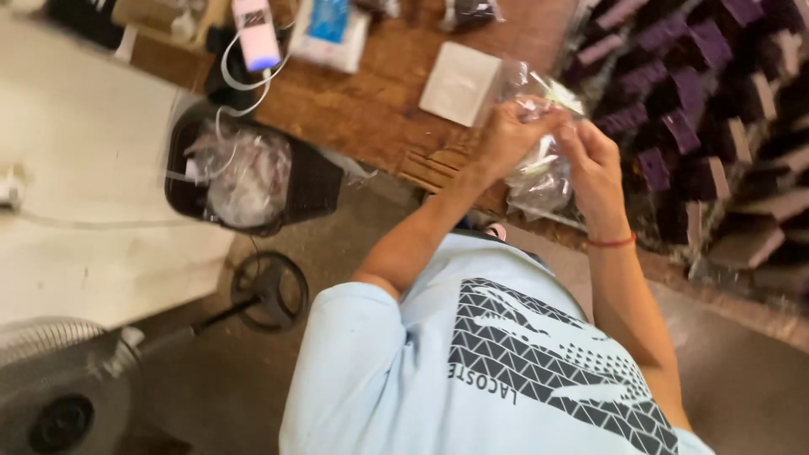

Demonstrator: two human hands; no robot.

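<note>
A clear plastic bag (539,173) hangs between both hands above the wooden counter (371,101), its crumpled body drooping below them. The left hand (510,135) and right hand (594,160) are closed, fingers pinching the bag's top edge. A black bin (316,181) holding plastic stands to the left.

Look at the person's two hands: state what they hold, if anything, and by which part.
Both the left hand and the right hand pinch a clear plastic bag at its top edge; the rest hangs below them.
</note>
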